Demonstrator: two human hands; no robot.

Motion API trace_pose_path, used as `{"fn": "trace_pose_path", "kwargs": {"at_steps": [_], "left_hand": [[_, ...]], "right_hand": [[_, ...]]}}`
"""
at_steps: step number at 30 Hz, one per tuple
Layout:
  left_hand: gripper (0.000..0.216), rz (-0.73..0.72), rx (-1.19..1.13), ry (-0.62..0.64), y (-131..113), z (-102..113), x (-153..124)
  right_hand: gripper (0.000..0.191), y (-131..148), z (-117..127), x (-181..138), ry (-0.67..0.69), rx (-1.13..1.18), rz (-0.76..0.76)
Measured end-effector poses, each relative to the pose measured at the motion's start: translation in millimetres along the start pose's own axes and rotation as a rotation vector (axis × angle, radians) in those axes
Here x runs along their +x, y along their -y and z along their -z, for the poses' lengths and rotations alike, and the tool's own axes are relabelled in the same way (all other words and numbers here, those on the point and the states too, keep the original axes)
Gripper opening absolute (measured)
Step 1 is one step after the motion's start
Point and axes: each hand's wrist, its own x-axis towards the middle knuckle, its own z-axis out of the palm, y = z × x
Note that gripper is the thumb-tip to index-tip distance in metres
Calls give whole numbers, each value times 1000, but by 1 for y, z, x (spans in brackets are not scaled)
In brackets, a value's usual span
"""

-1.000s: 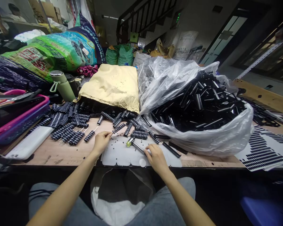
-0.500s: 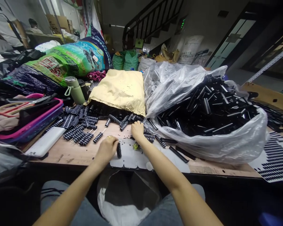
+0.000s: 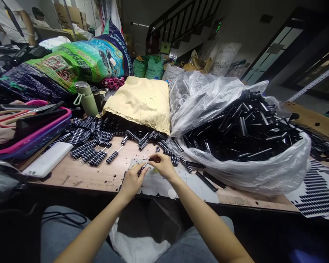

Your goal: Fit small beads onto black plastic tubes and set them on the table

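My left hand (image 3: 132,182) is closed in a pinch around a black-and-white ribbed roll (image 3: 142,169), mostly covered by the fingers. Close against it, my right hand (image 3: 163,166) is closed too, its fingertips meeting at the roll's upper end. What those fingertips hold is too small to make out. Both hands hover over a pale sheet (image 3: 153,186) at the table's front edge. Beyond them lie more ribbed rolls (image 3: 145,140), some with thin pale sticks poking out. A small yellow-green object (image 3: 155,170) shows partly beneath my right hand.
A yellow sack (image 3: 139,98) lies behind the rolls. On the right, a clear plastic bag (image 3: 279,179) holds black strips. To the left are a pink-rimmed basket (image 3: 52,120), a white rectangular device (image 3: 48,159) and a green flask (image 3: 87,100). Another person stands far left.
My right hand has come back from the pile toward my left hand, and they now meet. My left hand has shifted slightly right, tilting the roll from upright to slanted.
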Motion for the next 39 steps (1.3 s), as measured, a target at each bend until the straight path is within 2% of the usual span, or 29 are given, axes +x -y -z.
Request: {"fn": "trace_pose_path", "kwargs": {"at_steps": [4,9,12,14,15,18,21,24,26,29,33,39], "left_hand": [[31,16,19,71,-8,5,-2],[32,50,6,86,-12,5,-5],[33,89,-37,78,-9,6,-5],[34,136,-86,40,-7,7,-4],[34,164,-119,19,-6,7,-4],[33,266,-268,-17,-6,6,-3],[33,352,-430,-11,-8,7,-1],[34,390,-473,-11,-8,12,0],[33,390,-441,-20,-7,17,1],[33,370,-390,-22,-3,23,1],[38,377,-352,-10,2,22,0],[38,362,-309,-17,1,21,-1]], "right_hand": [[18,7,-1,-16,-29,191,10],[18,11,-1,-27,-78,287,57],[26,14,-1,-36,-65,192,210],[32,15,0,-35,11,14,298],[33,15,2,-29,47,-114,294],[32,11,5,7,43,-477,121],[25,2,2,54,-2,-602,-18],[22,-7,-10,82,25,-682,-92],[28,-10,-19,84,48,-718,-111],[24,-12,-24,74,67,-756,-128],[27,-14,-21,58,65,-780,-154],[26,-16,-16,54,59,-721,-195]]}}
